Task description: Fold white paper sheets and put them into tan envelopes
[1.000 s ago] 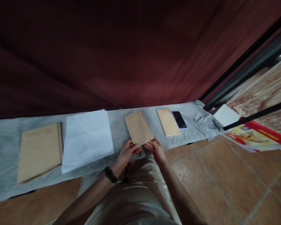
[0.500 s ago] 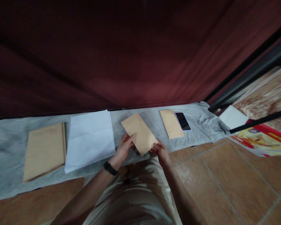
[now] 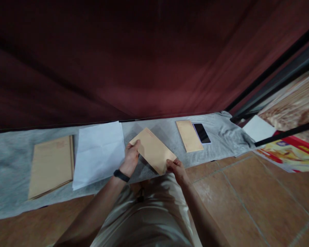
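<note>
A tan paper envelope [image 3: 154, 151] is held slantwise between my two hands, over the grey cloth. My left hand [image 3: 132, 156] pinches its left edge, thumb on top. At the lower right corner my right hand [image 3: 176, 168] grips it, thumb on the face and fingers partly hidden beneath. Small reddish print shows near the envelope's upper end. To the left lies a stack of white paper sheets [image 3: 100, 154]. Right of my hands, another small tan envelope or stack of them [image 3: 190, 136] rests on the cloth.
Larger tan envelopes [image 3: 51, 166] lie stacked at the left on the grey cloth [image 3: 10, 168]. A phone [image 3: 202, 133] sits beside the small envelopes. Behind hangs a dark red curtain [image 3: 154, 75]. Black bars [image 3: 285, 133] and a colourful printed box or sheet [image 3: 290, 154] are at the right.
The envelope has turned to lie more sideways. My left hand has shifted up and left along its edge, and my right thumb now lies on its face.
</note>
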A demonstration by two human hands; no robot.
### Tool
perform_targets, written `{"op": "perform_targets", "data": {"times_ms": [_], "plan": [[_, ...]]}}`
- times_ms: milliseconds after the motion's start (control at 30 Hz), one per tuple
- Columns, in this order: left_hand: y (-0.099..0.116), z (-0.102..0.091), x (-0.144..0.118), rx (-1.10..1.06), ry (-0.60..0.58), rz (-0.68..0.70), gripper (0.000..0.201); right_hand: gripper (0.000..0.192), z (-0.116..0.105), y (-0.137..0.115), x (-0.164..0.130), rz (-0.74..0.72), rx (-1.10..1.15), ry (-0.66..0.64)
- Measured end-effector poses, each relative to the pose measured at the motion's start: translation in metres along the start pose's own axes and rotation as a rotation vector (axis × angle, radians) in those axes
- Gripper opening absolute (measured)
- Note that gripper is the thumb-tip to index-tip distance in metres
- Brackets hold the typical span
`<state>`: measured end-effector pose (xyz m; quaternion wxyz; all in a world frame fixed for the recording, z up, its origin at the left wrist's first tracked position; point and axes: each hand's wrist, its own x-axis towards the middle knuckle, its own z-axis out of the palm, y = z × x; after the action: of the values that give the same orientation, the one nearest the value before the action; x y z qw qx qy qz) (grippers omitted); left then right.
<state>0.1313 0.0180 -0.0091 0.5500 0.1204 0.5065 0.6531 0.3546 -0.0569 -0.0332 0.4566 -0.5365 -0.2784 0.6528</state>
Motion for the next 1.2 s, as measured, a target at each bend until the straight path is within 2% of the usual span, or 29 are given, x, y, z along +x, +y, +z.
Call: {"op": "perform_targets", "data": {"times_ms": [133,300,467,567,700,833,1033,1200], "plan": [[-0.003,0.001,0.0,0.025,-0.032,-0.039,0.023,0.051,0.002,0.0,0.002,-0.019,0.003,0.036],[-0.014,-0.002,-0.021,0.19,-0.215,-0.11,0.043,0.056,-0.002,-0.003,0.007,-0.014,0.088,0.051],[-0.025,0.002,-0.035,0.344,-0.328,-0.068,0.049,0.054,-0.011,-0.011,0.012,-0.021,0.124,0.075],[-0.028,0.003,-0.034,0.423,-0.37,-0.064,0.053,0.05,-0.026,-0.026,0.02,-0.097,0.182,0.148],[-0.034,-0.003,-0.031,0.504,-0.394,-0.039,0.055,0.049,-0.058,-0.052,0.035,-0.18,0.2,0.341],[-0.039,-0.011,-0.03,0.533,-0.436,-0.019,0.053,0.046,-0.088,-0.072,0.049,-0.177,0.183,0.478],[-0.039,-0.017,-0.029,0.544,-0.47,0.005,0.056,0.047,-0.106,-0.081,0.061,-0.164,0.193,0.517],[-0.041,-0.018,-0.032,0.549,-0.479,0.037,0.054,0.037,-0.11,-0.08,0.064,-0.138,0.195,0.481]]}}
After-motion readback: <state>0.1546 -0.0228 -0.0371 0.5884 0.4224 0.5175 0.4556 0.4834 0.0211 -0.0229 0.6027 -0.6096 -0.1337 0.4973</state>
